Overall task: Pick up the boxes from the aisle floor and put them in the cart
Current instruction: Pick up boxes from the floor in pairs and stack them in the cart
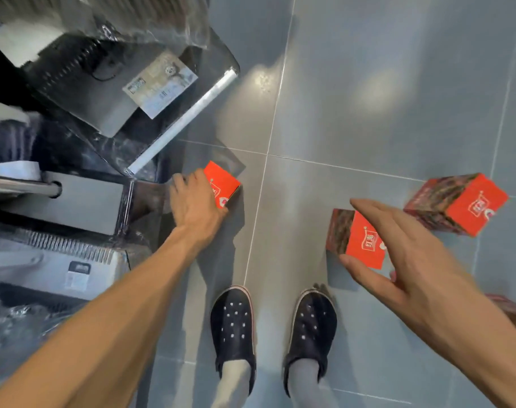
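Observation:
Three red boxes show on the grey tile floor. My left hand (pixel 196 198) grips one red box (pixel 223 181) beside the cart (pixel 189 113) at the left. My right hand (pixel 407 254) hovers with fingers spread over a second red box (pixel 359 240) standing on the floor; thumb and fingers flank it and I cannot tell if they touch. A third red box (pixel 459 206) stands farther right. A bit of another red package (pixel 512 313) peeks out from behind my right forearm.
The cart holds plastic-wrapped grey and black appliances (pixel 83 81) and a silver rail (pixel 186 119). My two dark shoes (pixel 233 325) stand on the tiles below the boxes. Open tile floor (pixel 383 83) stretches ahead and to the right.

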Available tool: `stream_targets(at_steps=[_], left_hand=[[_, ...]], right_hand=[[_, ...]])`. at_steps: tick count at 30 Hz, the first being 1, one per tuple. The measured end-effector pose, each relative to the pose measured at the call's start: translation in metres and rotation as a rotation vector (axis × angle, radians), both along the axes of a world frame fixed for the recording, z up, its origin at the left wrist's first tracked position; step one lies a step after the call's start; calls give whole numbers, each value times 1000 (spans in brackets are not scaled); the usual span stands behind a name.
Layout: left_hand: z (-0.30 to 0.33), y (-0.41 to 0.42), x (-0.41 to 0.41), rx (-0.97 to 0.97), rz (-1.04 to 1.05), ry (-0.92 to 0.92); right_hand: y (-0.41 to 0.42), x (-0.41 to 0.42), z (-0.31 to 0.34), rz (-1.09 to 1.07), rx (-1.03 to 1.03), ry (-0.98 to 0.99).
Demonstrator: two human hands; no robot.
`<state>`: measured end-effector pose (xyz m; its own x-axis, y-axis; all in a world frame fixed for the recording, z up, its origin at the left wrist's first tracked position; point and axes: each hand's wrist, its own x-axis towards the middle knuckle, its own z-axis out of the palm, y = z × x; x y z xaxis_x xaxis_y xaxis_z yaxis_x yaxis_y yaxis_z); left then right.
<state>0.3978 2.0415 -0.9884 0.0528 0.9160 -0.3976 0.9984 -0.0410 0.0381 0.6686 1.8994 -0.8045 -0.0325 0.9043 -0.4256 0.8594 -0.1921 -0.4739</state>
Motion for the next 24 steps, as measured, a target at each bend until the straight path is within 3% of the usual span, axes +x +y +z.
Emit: stream_targets(at_steps=[6, 9, 14, 18, 22, 24], left_hand=[[70, -25, 0, 17, -221, -104], [93, -36, 4, -114, -240, -271], [95, -60, 11, -150, -284, -341], [73, -75, 5, -174, -273, -372], [67, -81, 3, -185, -258, -404], [79, -75, -3, -191, -269, -357]], right_hand=[[-1, 21, 28, -247, -31, -62], [-10, 26, -6, -411, -128, -55], [-22, 23, -115, -668, -373, -85], [-27, 4, -185, -925, -434, -61], [-28, 6, -199, -1065, -383, -70], [-25, 6, -186, -1029, -359, -47]])
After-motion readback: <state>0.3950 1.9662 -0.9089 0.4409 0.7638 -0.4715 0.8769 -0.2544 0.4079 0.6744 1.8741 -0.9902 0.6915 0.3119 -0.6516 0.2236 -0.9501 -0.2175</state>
